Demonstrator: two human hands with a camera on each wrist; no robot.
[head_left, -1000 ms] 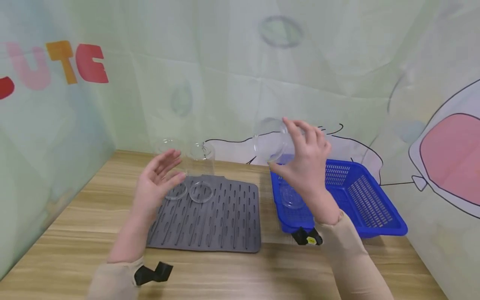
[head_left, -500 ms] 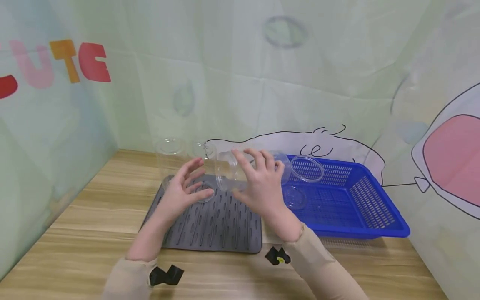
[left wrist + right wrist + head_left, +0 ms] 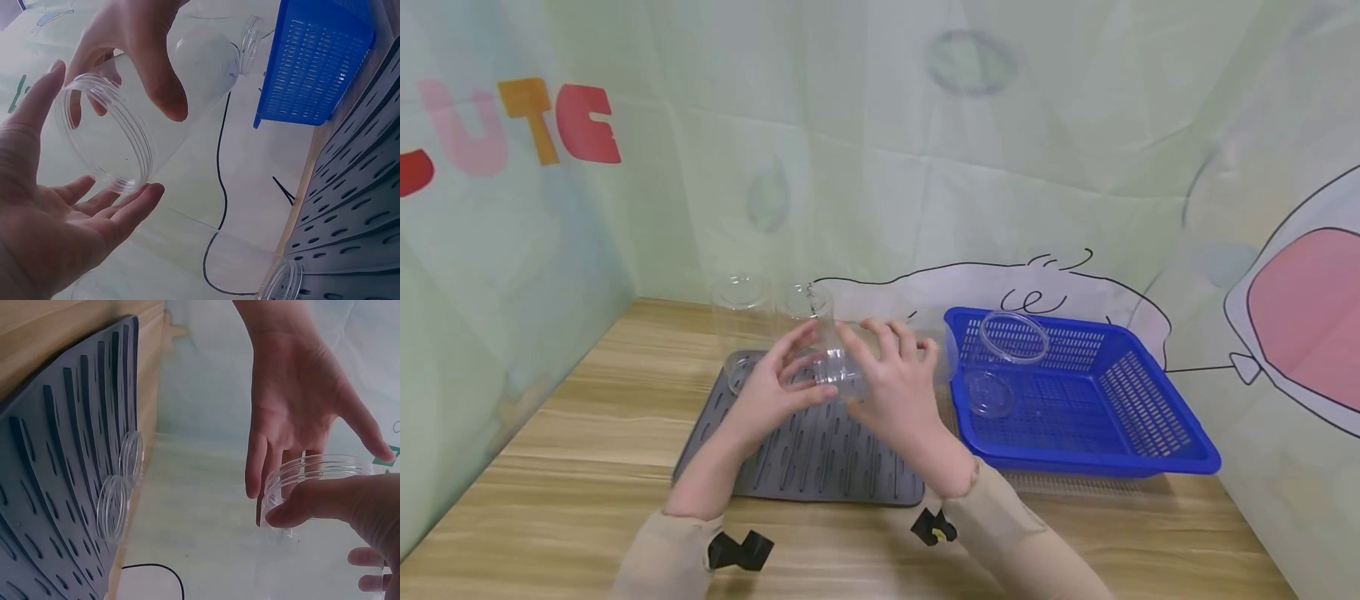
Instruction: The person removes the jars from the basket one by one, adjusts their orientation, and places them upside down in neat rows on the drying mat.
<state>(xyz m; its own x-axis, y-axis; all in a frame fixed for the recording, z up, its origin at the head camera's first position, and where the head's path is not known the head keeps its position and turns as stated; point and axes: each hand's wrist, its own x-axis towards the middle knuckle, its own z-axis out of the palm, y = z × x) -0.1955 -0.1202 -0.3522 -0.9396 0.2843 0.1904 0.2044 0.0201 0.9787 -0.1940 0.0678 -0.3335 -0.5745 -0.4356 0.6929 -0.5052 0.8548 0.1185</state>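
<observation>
My right hand (image 3: 895, 387) grips a clear plastic jar (image 3: 842, 375) round its side, in the air above the grey mat. The jar lies sideways, its threaded mouth facing left. At that mouth is my left hand (image 3: 767, 396), fingers and thumb spread apart around the rim. In the left wrist view, its fingertips are right at the rim's lower edge and the thumb is by the upper edge. Two more clear jars, one at left (image 3: 741, 293) and one beside it (image 3: 805, 302), stand on the back of the mat, threaded rims down.
The grey ribbed drying mat (image 3: 820, 467) lies on the wooden table (image 3: 565, 467). To its right sits a blue plastic basket (image 3: 1090, 458) with a clear jar (image 3: 988, 396) in it. A printed curtain (image 3: 865, 167) hangs behind and at both sides.
My right hand has carried the jar from above the basket leftwards and down over the mat. My left hand has moved right to the jar's mouth.
</observation>
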